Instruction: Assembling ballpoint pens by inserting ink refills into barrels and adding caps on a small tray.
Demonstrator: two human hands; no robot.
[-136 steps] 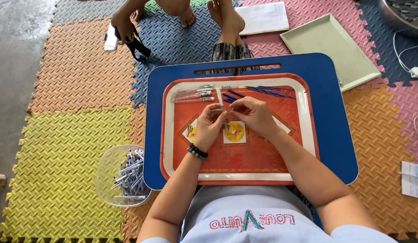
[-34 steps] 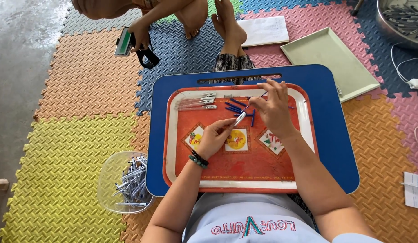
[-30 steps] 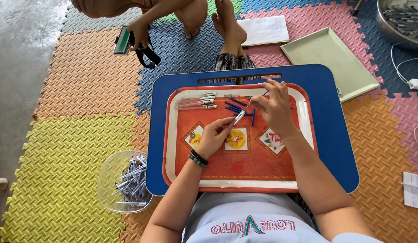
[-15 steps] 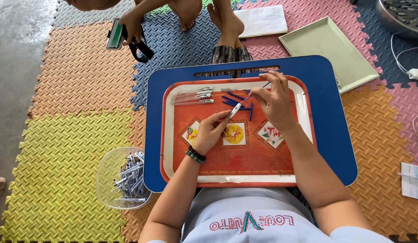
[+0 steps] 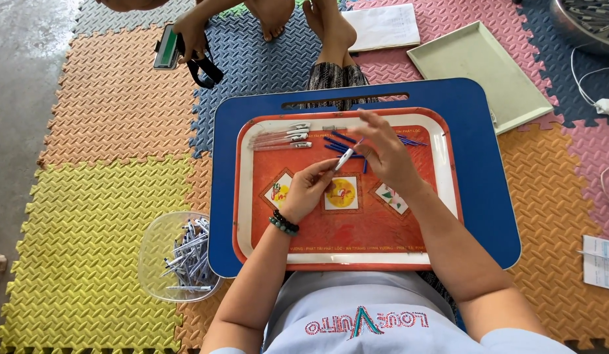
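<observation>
My left hand [image 5: 309, 190] and my right hand [image 5: 383, 153] meet over the middle of an orange tray [image 5: 442, 190] and together hold a thin white pen part [image 5: 345, 156] with a blue tip. The left fingers pinch its lower end, the right fingers its upper end. Several loose blue pen parts [image 5: 340, 143] lie on the tray just behind it. A row of clear pen barrels with metal clips [image 5: 281, 137] lies at the tray's back left. The tray rests on a blue lap table [image 5: 488, 170].
A clear plastic bowl [image 5: 176, 257] of several pen parts stands on the foam mat at my left. Another person sits opposite, with a hand holding a green device [image 5: 167, 47]. A pale green tray [image 5: 478, 71] and a white booklet [image 5: 383, 26] lie behind.
My right hand has come back from the tray's far right toward the middle and joined my left hand on the white pen part. The person opposite has shifted the green device.
</observation>
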